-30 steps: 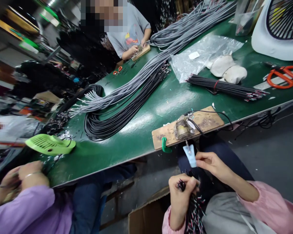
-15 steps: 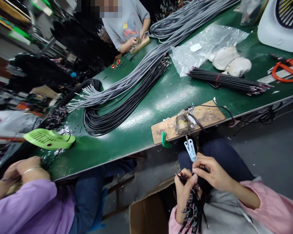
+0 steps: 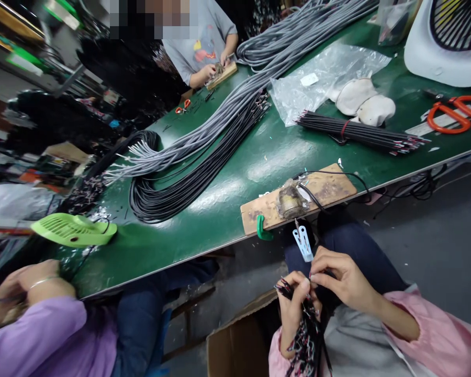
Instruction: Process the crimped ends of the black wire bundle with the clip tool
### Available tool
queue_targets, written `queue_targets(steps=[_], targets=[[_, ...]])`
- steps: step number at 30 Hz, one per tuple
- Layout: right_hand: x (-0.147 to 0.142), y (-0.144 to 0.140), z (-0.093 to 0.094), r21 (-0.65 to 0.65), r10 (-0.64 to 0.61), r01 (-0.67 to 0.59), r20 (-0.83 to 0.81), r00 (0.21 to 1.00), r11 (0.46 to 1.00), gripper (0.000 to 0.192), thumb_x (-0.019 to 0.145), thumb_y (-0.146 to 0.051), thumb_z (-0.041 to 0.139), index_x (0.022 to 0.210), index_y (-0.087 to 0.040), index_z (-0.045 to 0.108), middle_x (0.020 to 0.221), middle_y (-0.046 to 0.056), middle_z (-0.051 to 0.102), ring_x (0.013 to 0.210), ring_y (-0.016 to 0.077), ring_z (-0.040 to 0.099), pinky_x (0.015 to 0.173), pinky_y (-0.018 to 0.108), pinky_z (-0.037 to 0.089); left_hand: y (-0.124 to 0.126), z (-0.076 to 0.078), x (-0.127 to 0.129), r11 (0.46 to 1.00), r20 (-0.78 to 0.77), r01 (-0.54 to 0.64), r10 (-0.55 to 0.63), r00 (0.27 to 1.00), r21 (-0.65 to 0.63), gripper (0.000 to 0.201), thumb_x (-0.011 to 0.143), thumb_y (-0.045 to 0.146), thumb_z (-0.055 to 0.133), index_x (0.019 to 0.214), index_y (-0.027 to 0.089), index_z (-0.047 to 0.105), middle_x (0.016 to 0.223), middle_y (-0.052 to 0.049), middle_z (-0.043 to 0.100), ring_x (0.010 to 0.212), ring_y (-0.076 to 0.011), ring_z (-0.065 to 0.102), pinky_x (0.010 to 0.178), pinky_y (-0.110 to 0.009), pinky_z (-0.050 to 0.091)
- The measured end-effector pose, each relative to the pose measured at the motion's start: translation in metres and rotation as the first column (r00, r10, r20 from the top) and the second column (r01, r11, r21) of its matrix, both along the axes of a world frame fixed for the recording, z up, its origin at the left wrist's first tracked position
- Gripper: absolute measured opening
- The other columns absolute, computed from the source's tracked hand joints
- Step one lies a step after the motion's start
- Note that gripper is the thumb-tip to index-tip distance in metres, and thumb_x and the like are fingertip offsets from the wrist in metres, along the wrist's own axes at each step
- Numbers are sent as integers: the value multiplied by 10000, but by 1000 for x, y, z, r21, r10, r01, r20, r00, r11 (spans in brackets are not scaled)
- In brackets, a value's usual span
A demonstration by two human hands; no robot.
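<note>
My left hand (image 3: 294, 303) is closed around a bundle of short black cables (image 3: 303, 343), whose stripped ends show red and white wires. Just to its right, my right hand (image 3: 343, 277) pinches the end of one cable at my left thumb; the fingertips partly hide it. A light-blue clothespin-like clip (image 3: 303, 244) hangs right above both hands, on the thin shaft of a small grimy motor (image 3: 291, 203). That motor is fixed on a wooden board (image 3: 333, 186) at the table edge, where a green clamp (image 3: 262, 229) grips.
Long grey cables (image 3: 220, 118) and black cables (image 3: 180, 201) lie across the green table (image 3: 157, 256). A tied black bundle (image 3: 361, 132), orange scissors (image 3: 447, 116) and a white fan (image 3: 443, 57) are at right. Co-workers sit at left and across. A cardboard box (image 3: 235, 343) stands below.
The view has shifted slightly. My right fingers have drawn together more tightly on the cable end, and a reddish wire tip now shows between my hands. My left hand keeps its hold on the bundle.
</note>
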State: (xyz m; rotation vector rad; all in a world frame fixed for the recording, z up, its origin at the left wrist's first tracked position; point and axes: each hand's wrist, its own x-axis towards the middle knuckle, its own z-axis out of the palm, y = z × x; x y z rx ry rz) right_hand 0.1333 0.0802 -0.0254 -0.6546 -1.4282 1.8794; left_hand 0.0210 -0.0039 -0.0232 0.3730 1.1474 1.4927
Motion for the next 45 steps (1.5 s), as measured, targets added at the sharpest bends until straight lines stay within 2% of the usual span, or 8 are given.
queue_targets(steps=[5, 9, 19, 26, 32, 36, 41, 45], targets=[[-8, 14, 0, -314, 79, -117, -130, 988, 942, 253, 783, -384, 643, 748, -137, 599, 694, 2, 515, 633, 115, 468, 599, 240, 376, 7, 16, -9, 999, -416, 27, -16, 909, 21, 156, 709, 257, 694, 605, 144, 666, 562, -7, 590, 394, -88, 522, 377, -199, 386], [-25, 37, 11, -376, 39, -96, -157, 987, 921, 430, 769, -538, 595, 692, -115, 603, 626, -3, 504, 556, 92, 405, 533, 229, 313, 12, 26, -17, 996, -631, 26, 33, 775, 85, 58, 670, 203, 714, 630, 162, 719, 563, -33, 633, 480, -131, 561, 458, -228, 427], [-39, 42, 21, -519, 41, -210, -317, 947, 829, 380, 739, -472, 670, 672, -100, 627, 623, 10, 557, 541, 84, 463, 525, 214, 337, 31, 31, -21, 998, -688, 35, 13, 725, 56, 71, 687, 178, 692, 622, 152, 707, 567, -28, 623, 510, -136, 546, 512, -243, 422], [-29, 40, 3, -605, 19, -227, -331, 943, 763, 461, 813, -545, 539, 785, -99, 651, 687, 46, 590, 610, 112, 505, 554, 230, 360, 30, 34, -18, 999, -660, 42, -27, 750, 6, 122, 702, 204, 676, 600, 138, 687, 555, -20, 592, 475, -122, 523, 469, -234, 403], [-6, 35, -13, -332, 37, -55, -58, 998, 942, 246, 800, -370, 634, 845, -128, 628, 719, 17, 571, 669, 119, 490, 615, 241, 368, 21, 29, -17, 998, -631, 62, -49, 774, -2, 138, 683, 235, 702, 595, 129, 691, 536, -25, 595, 437, -111, 512, 424, -224, 385], [6, 29, -5, -89, 31, -20, 126, 992, 996, 191, 776, -329, 660, 744, -145, 621, 696, 3, 542, 661, 129, 487, 617, 258, 372, 11, 18, -13, 987, -469, 79, -135, 873, -138, 296, 753, 341, 643, 559, 117, 645, 441, -5, 538, 374, -97, 472, 394, -219, 367], [6, 26, 19, 245, 127, -174, 195, 973, 954, 133, 763, -290, 681, 743, -159, 687, 730, 29, 603, 754, 161, 525, 715, 284, 387, 3, 6, -5, 961, -351, 47, -145, 925, -272, 315, 672, 412, 706, 612, 120, 605, 493, -3, 564, 442, -110, 492, 465, -238, 417], [1, 27, 31, 282, 194, -288, 318, 928, 915, 73, 740, -217, 688, 708, -151, 680, 735, 29, 609, 754, 158, 541, 687, 262, 402, 7, 7, 0, 964, -373, -14, -89, 924, -266, 281, 569, 342, 772, 632, 119, 613, 540, 6, 571, 543, -139, 519, 542, -255, 433]])
